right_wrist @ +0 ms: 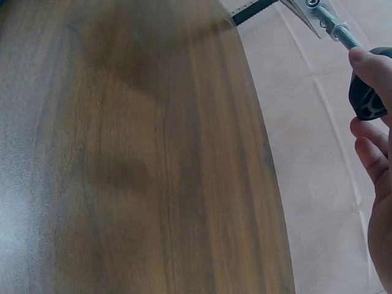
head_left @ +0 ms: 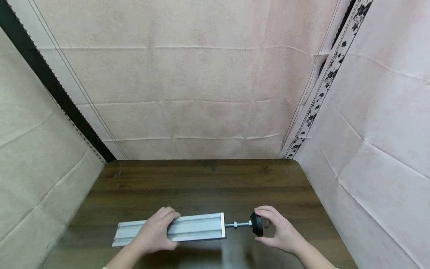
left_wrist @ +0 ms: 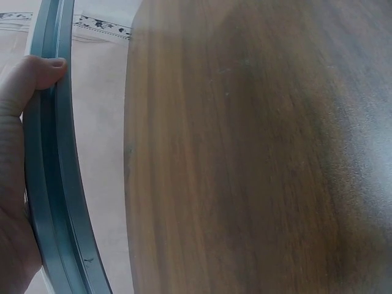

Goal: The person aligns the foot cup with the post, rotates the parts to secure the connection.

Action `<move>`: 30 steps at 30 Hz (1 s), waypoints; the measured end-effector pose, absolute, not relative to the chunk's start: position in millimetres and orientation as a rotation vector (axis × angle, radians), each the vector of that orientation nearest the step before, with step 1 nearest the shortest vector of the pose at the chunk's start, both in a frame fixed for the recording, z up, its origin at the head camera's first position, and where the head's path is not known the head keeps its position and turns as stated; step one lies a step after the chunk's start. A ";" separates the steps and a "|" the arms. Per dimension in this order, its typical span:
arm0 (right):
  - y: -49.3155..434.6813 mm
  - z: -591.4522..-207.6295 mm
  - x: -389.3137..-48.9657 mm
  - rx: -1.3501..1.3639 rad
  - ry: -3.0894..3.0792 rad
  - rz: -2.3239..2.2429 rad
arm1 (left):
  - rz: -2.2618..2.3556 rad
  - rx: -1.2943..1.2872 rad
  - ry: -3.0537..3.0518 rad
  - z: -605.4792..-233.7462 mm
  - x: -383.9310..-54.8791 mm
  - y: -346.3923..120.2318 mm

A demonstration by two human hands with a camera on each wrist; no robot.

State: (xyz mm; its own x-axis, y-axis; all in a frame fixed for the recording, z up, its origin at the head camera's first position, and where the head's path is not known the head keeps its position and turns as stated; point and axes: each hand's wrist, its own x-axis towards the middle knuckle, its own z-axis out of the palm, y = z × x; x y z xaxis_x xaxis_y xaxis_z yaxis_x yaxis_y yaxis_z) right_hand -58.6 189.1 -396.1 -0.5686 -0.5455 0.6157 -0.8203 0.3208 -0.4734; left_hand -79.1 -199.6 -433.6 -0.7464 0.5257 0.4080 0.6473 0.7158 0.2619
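A long silver aluminium profile (head_left: 198, 227) lies lengthwise across the head view, raised over the table with its shadow below. My left hand (head_left: 156, 231) grips it around the middle, thumb on the near side and fingers over the far edge. From the profile's right end plate sticks a threaded rod (head_left: 242, 224) with nuts, ending in a black levelling foot (head_left: 256, 224). My right hand (head_left: 277, 231) pinches the foot's rim between thumb and fingers. The right wrist view shows the foot's ribbed underside (right_wrist: 373, 104) and the bolt (right_wrist: 346, 35) running into the end plate.
Beneath the hands is a brown wood-grain table (head_left: 201, 183) with rounded far corners. Pale creased cloth (head_left: 201, 82) hangs behind it, with more cloth panels at the left (head_left: 40, 168) and right (head_left: 376, 149). A floral border strip (head_left: 322, 89) runs down the right corner.
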 end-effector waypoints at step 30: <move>187.7 -394.4 -52.4 0.914 -2.531 1.271 | -0.538 -0.909 -2.626 -434.7 -80.0 -199.2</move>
